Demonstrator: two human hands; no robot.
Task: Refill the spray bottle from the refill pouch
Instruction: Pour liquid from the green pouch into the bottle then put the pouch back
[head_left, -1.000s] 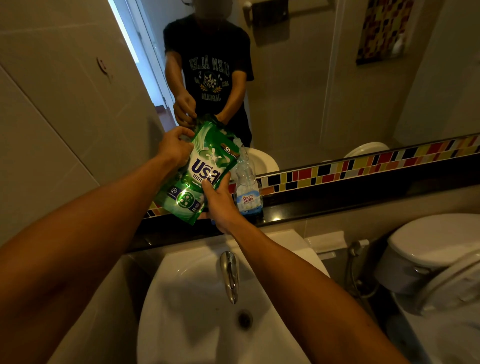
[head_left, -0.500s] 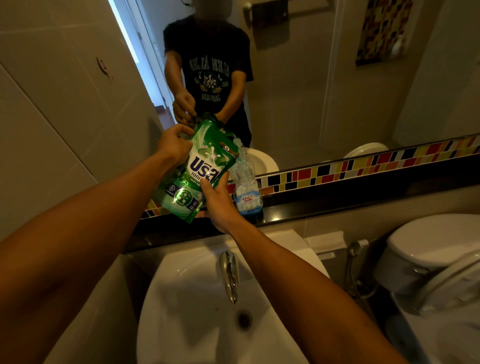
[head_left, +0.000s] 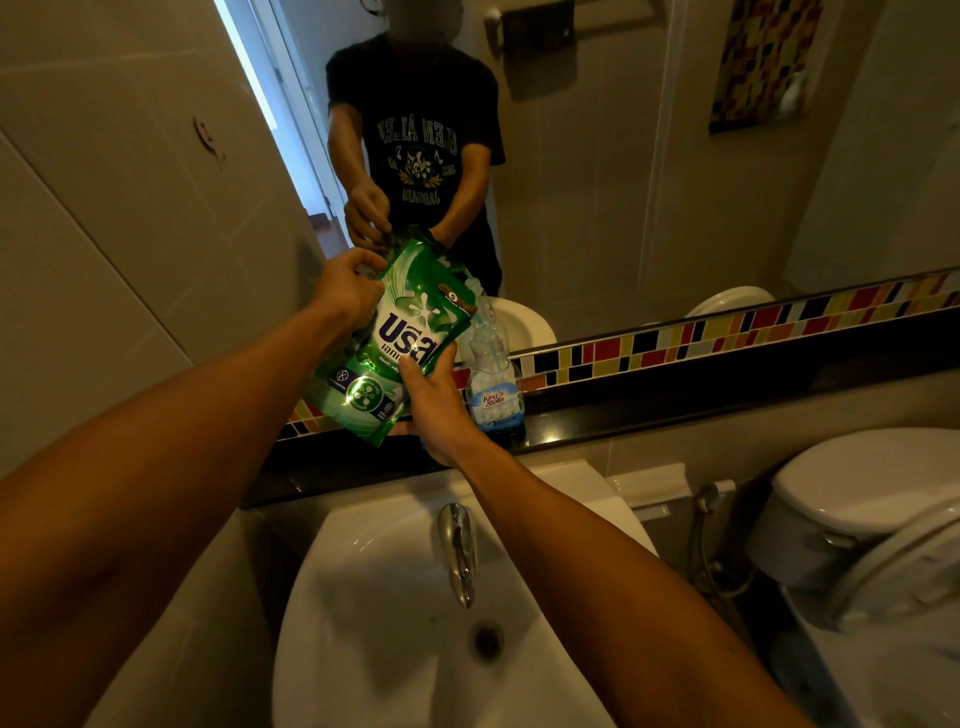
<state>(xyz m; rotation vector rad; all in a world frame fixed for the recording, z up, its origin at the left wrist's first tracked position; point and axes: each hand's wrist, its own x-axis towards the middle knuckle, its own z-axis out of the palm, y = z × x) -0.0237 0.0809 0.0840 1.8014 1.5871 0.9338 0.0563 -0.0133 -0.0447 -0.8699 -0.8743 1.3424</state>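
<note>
A green refill pouch (head_left: 400, 338) with white and blue lettering is held tilted above the black ledge (head_left: 675, 410), its top right corner leaning toward the mouth of a clear bottle (head_left: 491, 379). The bottle stands upright on the ledge, with a blue and white label and no spray head on it. My left hand (head_left: 345, 291) pinches the pouch's upper left corner. My right hand (head_left: 436, 405) grips the pouch's lower right edge, just left of the bottle. Whether liquid is flowing cannot be told.
Below the ledge sits a white washbasin (head_left: 374, 623) with a chrome tap (head_left: 457, 545). A white toilet (head_left: 857, 525) and a bidet hose (head_left: 709, 519) stand at the right. A mirror (head_left: 623, 156) above the ledge reflects the person. A tiled wall (head_left: 104, 208) rises close on the left.
The pouch has shifted slightly up and to the left in both hands. The bottle stays in place.
</note>
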